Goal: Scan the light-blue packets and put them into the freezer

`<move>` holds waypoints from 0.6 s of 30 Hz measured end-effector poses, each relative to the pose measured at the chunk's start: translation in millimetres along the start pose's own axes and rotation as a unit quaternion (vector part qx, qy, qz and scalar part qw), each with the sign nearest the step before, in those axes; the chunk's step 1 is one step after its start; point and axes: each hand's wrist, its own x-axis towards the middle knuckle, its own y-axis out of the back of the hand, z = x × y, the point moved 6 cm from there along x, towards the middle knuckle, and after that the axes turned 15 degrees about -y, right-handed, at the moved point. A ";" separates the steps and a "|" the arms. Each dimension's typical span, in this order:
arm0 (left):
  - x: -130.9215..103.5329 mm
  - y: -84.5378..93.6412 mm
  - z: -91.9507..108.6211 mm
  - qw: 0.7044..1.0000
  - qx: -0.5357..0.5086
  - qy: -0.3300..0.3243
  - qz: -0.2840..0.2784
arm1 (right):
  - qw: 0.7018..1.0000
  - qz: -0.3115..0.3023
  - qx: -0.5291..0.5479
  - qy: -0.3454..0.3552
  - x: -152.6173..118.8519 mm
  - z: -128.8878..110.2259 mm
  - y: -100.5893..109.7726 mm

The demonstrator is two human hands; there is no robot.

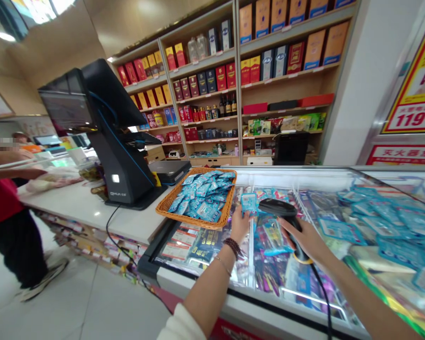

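My left hand (240,224) pinches a small blue packet (248,202) and holds it up over the glass-topped freezer (250,278). Wrapped round the handle of a black barcode scanner (278,207) is my right hand (306,236). The scanner's head points left, toward the packet, with a small gap between them. A cable runs down from its handle. Just left of my left hand, an orange wicker basket (231,208) holds a heap of similar blue packets (203,193). More blue packets (393,217) lie in a pile at the right.
A black checkout terminal (116,156) stands on the white counter (134,226) at the left, its cable hanging over the front. A person in a red top (0,203) stands at the far left. Shelves (239,56) of boxed goods and bottles line the back wall.
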 end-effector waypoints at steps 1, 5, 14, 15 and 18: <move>-0.2 0.0 -0.3 1.000 0.001 0.001 0.002 | 1.000 -0.001 0.003 -0.002 0.3 0.6 0.1; 0.1 0.9 -3.0 1.000 -0.001 -0.002 0.007 | 1.000 -0.004 0.003 -0.005 0.8 0.9 0.0; 0.1 0.1 -1.1 1.000 0.006 -0.005 -0.004 | 1.000 -0.003 0.019 -0.010 -4.9 -3.3 0.3; 0.2 0.2 -0.5 1.000 0.007 -0.005 -0.002 | 1.000 -0.001 0.025 -0.008 -5.1 -3.6 0.6; -0.1 0.2 0.6 1.000 0.023 -0.004 0.003 | 0.998 0.010 0.054 0.003 -3.2 -3.4 5.0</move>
